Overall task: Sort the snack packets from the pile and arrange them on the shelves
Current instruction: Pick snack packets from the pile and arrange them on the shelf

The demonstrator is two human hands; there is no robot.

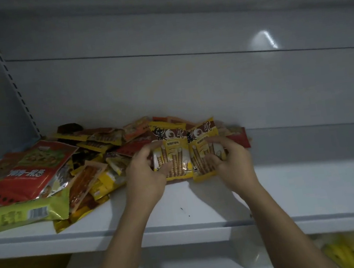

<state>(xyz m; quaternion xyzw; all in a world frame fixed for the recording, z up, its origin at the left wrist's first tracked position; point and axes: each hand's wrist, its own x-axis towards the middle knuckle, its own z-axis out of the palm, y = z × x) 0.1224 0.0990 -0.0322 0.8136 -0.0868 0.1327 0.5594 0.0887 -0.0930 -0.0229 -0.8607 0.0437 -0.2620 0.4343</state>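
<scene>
Two yellow packets printed with wafer sticks stand side by side near the middle of the shelf (291,186), about midway between its front edge and the back panel (188,87). The left hand (145,174) holds the left packet (173,150): its thumb lies across the lower front and its fingers curl round the packet's left edge. The right hand (231,160) grips the right packet (203,139) in the same way from the other side, thumb on the front and fingers curled behind the right edge. The two packets meet along their inner edges, and the right one leans slightly to the right. Their bottom edges are down at the shelf surface; whether they rest on it cannot be told.

The pile (97,148) covers the left half of the shelf, from the left end to just behind the held packets. It is a loose heap of yellow, orange and brown packets. A large red bag (26,174) lies on top near the left end, and a long green bag (24,213) lies in front of it near the front edge. A small red packet (240,136) shows just behind the right hand.

A slotted upright (17,87) runs up the back left corner. Below the shelf, at the lower right, blurred yellow bags (349,250) sit on the next level.
</scene>
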